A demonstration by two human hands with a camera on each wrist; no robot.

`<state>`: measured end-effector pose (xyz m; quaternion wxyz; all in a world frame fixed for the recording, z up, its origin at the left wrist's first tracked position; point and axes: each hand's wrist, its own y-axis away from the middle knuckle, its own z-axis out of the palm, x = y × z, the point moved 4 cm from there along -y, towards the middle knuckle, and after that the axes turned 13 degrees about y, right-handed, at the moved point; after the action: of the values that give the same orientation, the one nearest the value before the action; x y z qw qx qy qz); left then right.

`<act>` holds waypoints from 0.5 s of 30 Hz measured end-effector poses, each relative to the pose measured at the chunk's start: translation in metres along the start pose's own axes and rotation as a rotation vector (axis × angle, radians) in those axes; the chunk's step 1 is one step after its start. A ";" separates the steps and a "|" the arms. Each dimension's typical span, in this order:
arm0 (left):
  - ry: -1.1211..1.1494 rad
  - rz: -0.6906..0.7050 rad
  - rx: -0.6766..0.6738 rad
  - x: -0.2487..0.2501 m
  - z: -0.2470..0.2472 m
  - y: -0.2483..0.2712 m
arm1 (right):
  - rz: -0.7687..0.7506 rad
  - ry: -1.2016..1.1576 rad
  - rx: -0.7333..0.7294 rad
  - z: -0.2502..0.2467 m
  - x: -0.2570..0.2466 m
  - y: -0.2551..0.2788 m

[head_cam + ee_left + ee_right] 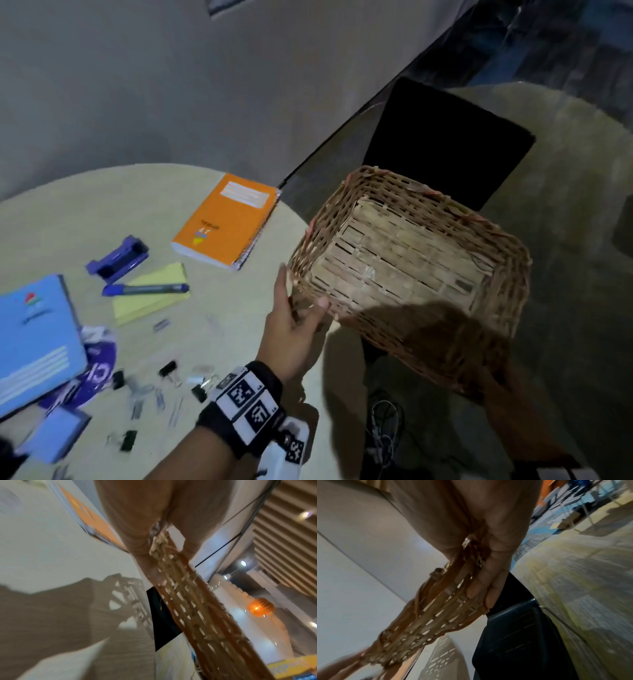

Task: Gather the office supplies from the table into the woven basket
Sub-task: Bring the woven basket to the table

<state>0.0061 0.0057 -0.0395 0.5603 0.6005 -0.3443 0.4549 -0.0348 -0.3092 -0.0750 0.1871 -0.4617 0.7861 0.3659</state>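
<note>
Both hands hold the empty woven basket [512, 274] in the air just off the table's right edge. My left hand [299, 298] grips its near-left corner, thumb inside the rim. In the left wrist view the basket wall [188, 608] runs between the thumb and fingers of the left hand [164, 555]. My right hand [486, 387], in shadow, grips the near-right side. The right wrist view shows the right hand [476, 580] curled round the rim [436, 612]. On the table lie an orange notebook [226, 219], a blue notebook [34, 335], a yellow sticky pad [150, 301], a blue marker [145, 289] and a purple punch [118, 258].
Several binder clips [168, 370] and paper clips are scattered near the round table's [222, 318] front edge, beside purple packaging [97, 373] and a small blue pad [56, 435]. A black chair [445, 144] stands behind the basket. Cables [383, 428] lie on the floor below.
</note>
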 end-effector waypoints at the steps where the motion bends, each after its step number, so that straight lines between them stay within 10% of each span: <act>1: 0.014 -0.021 -0.001 -0.001 -0.012 0.013 | -0.040 0.034 0.001 -0.003 -0.007 0.008; 15: -0.085 -0.157 0.072 -0.040 -0.135 0.200 | -0.015 0.224 -0.487 0.025 -0.016 0.093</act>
<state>-0.2142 0.1080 -0.0103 0.5571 0.6641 -0.3030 0.3960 -0.1081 -0.2528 -0.0439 -0.0148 -0.5367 0.6872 0.4895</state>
